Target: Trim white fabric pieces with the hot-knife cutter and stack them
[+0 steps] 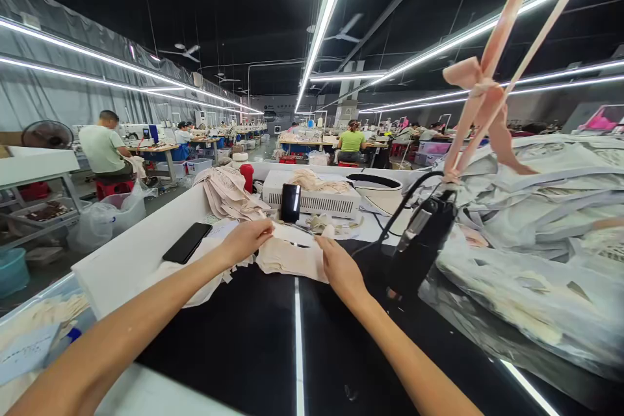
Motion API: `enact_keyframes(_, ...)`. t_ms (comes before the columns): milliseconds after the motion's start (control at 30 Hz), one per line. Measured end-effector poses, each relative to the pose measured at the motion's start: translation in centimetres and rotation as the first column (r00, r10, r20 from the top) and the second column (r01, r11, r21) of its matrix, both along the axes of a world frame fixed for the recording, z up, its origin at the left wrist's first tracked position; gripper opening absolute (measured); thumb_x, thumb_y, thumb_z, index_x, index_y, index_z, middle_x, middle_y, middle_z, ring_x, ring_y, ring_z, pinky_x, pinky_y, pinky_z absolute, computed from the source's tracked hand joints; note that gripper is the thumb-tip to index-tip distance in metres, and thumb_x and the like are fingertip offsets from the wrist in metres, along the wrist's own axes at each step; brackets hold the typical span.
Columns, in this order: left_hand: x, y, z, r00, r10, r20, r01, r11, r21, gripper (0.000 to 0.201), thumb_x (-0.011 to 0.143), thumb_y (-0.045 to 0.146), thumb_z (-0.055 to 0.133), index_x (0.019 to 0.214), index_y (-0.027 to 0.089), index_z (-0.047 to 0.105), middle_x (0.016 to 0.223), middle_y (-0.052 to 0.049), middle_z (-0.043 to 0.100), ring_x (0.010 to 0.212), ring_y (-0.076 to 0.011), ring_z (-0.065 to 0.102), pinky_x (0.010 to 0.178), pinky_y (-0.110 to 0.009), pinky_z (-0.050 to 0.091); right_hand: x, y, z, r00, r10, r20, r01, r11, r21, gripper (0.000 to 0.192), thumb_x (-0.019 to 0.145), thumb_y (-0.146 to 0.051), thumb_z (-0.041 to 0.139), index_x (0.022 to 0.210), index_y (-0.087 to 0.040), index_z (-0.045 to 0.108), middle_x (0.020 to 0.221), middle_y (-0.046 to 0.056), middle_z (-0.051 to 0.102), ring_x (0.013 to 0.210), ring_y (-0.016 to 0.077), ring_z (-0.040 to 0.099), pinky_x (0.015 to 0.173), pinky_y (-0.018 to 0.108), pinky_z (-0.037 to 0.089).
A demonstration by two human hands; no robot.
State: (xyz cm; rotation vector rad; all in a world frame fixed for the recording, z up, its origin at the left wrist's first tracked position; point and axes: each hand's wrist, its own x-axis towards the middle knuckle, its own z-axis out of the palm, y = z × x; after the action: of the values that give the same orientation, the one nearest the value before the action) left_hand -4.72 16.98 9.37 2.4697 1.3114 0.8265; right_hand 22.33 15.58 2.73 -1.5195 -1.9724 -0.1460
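My left hand (246, 238) pinches the left end of a thin cream fabric piece (294, 234). At the other end, the closed fingers of my right hand (341, 268) grip the same piece, so it spans the gap between them. Just below it lies a stack of cream fabric pieces (287, 259) on the black tabletop (229, 331). More pale cut pieces (207, 283) are spread under my left forearm. A phone (291, 201) stands upright right behind the hands, and a second black phone (187, 242) lies flat to the left.
A black corded device (423, 244) hangs from knotted pink fabric strips (482, 88) on the right. Beside it rises a large pile of bagged pale pieces (536, 260). Behind the hands are a white vented box (312, 198) and a heap of pinkish fabric (231, 192). Other people sit farther off.
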Motion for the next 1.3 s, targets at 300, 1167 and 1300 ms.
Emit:
enact_keyframes(300,-0.8,-0.1,-4.3,0.969,-0.039,-0.244,0.031,0.999,-0.039,0.010,0.110,0.025,0.064,0.108,0.017,0.070,0.108,-0.005,0.073,0.099,-0.0220,0.071,0.095,-0.040,0.058,0.0,-1.3,-2.2,0.950,-0.017,0.312,0.060,0.990,-0.130,0.038,0.108,-0.028,0.068,0.145,-0.019,0.065,0.149,0.014,0.068,0.132,0.0304,0.069,0.110,0.053,0.060)
enact_keyframes(1167,4.7,2.6,-4.4,0.966,0.019,-0.256,-0.043,0.995,-0.089,0.041,0.108,0.038,0.072,0.145,0.019,0.066,0.159,-0.014,0.057,0.148,-0.0363,0.054,0.124,-0.065,0.043,-2.2,-2.1,-3.2,0.947,-0.036,0.321,0.066,0.994,-0.084,0.061,0.095,-0.001,0.046,0.149,-0.020,0.069,0.151,0.016,0.072,0.136,0.0305,0.067,0.112,0.043,0.052)
enact_keyframes(1300,4.0,2.6,-6.4,0.963,0.050,-0.264,-0.093,0.984,-0.152,0.051,0.109,0.041,0.070,0.154,0.021,0.059,0.165,-0.015,0.050,0.151,-0.0384,0.051,0.124,-0.067,0.042,-1.4,-1.9,-4.3,0.958,-0.026,0.285,0.057,0.993,-0.101,0.063,0.094,0.001,0.046,0.149,-0.021,0.069,0.152,0.017,0.071,0.138,0.0312,0.067,0.115,0.044,0.053)
